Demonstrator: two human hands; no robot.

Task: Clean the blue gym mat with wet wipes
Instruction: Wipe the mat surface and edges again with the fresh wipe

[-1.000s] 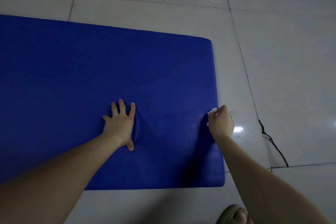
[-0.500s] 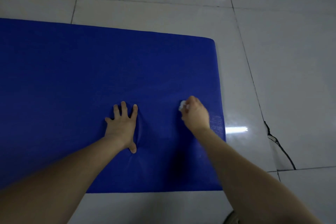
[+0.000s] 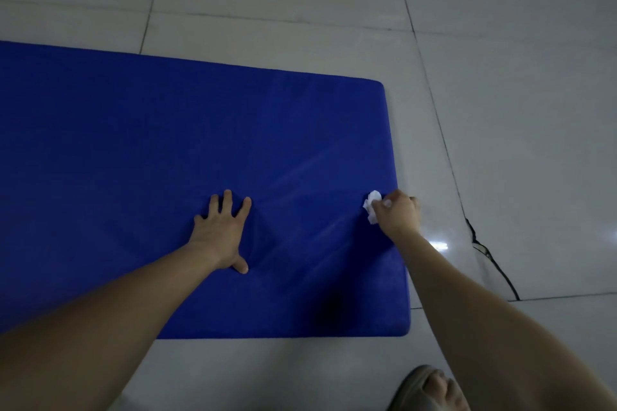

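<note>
Our right hand [image 3: 397,215], closed on the crumpled wet wipe [image 3: 371,206], has swept back from mid-mat to the blue gym mat's [image 3: 167,143] right edge. Our left hand [image 3: 222,233] stays spread flat, pinning it to the floor, so this strip looks nearly wiped.

The blue gym mat [image 3: 167,150] lies flat on the pale tiled floor [image 3: 500,77], its rounded right end in view, with faint wet streaks across its surface. A crumpled white wet wipe [image 3: 371,207] rests on the mat near its right edge.
</note>
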